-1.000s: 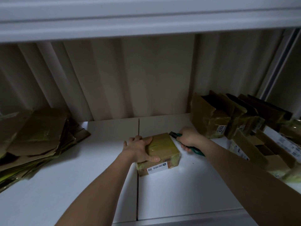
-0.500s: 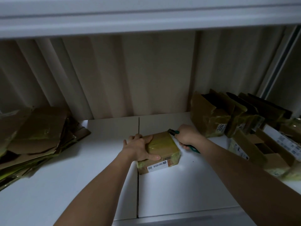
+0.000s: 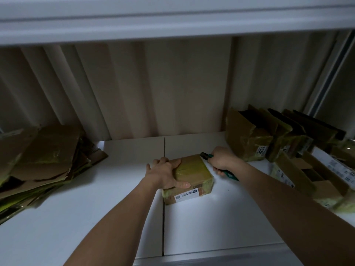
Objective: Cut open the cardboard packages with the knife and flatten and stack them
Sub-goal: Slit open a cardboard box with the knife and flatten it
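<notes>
A small taped cardboard package (image 3: 194, 172) with a white barcode label lies in the middle of the white table (image 3: 221, 217). My left hand (image 3: 165, 174) grips its left side, thumb along the near top edge. My right hand (image 3: 221, 160) grips a green-handled utility knife (image 3: 206, 156) whose tip sits at the package's far right corner. A pile of flattened cardboard (image 3: 42, 166) lies at the left.
Several opened and taped boxes (image 3: 288, 150) crowd the right side of the table, close to my right forearm. A beige curtain (image 3: 153, 89) hangs behind. A white shelf (image 3: 172, 18) runs overhead. A seam (image 3: 163, 217) splits the table.
The knife tip has crept a little toward the package's far right corner. My left hand keeps the same hold and the package has not shifted.
</notes>
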